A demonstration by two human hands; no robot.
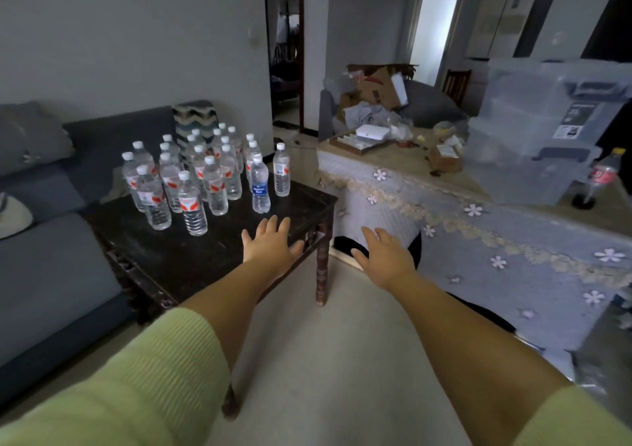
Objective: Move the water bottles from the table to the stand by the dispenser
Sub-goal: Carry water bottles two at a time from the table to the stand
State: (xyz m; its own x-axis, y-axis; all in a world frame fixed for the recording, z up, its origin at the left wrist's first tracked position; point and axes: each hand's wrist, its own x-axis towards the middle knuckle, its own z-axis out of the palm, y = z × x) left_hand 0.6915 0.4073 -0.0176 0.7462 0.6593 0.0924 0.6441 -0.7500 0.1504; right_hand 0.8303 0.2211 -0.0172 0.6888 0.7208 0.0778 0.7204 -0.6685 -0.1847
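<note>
Head view shows both hands spread and empty, left hand (270,245) over the dark table (191,257), right hand (383,254) just beside it, while the water bottles (191,179) cluster upright on it, likely full, heavy and slick, best gripped mid-body.

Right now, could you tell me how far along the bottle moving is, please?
Nothing looks done: a crowd of bottles stands on the dark table, and no stand or dispenser is in view. In hand: nothing; the left hand and right hand reach forward open, the left nearest the blue-label bottle. Every bottle in view is left to carry.
</note>
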